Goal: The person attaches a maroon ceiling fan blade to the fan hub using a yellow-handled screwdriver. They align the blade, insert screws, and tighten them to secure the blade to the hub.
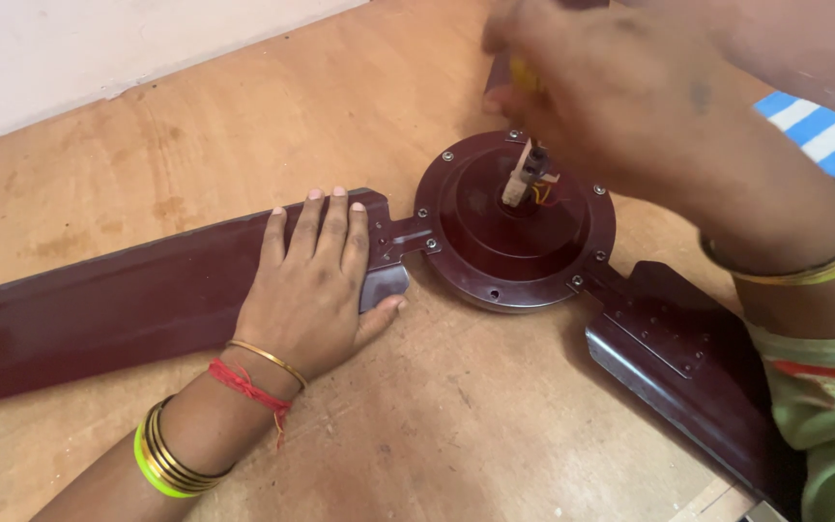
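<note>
At the bottom of the frame the left forearm comes in from the lower left, wearing green and gold bangles, a red thread and a thin gold bangle at the wrist. The left hand (pixel 313 280) lies flat and spread wide, palm down, on the inner end of a dark maroon fan blade (pixel 99 309) that stretches to the left edge of the frame. Its fingertips reach the blade's far edge, and the thumb lies beside the metal bracket (pixel 393 246) that joins the blade to the motor. The hand grips nothing; it only presses on the blade.

At the lower right a second blade (pixel 688 377) runs toward the corner, its mounting plate held by small screws, partly behind a green patterned sleeve.

In the centre sits the round maroon motor housing (pixel 519 227) of the ceiling fan, lying on the scuffed wooden surface (pixel 456 425), with screws around its rim and a short shaft with coloured wires (pixel 529 174) rising from the middle.

Above it, in the upper right, the blurred right hand (pixel 601 92) hovers over the shaft, a gold bangle on its wrist. Its fingers are curled around something yellow, too blurred to identify. A pale wall (pixel 99 48) fills the upper left.
</note>
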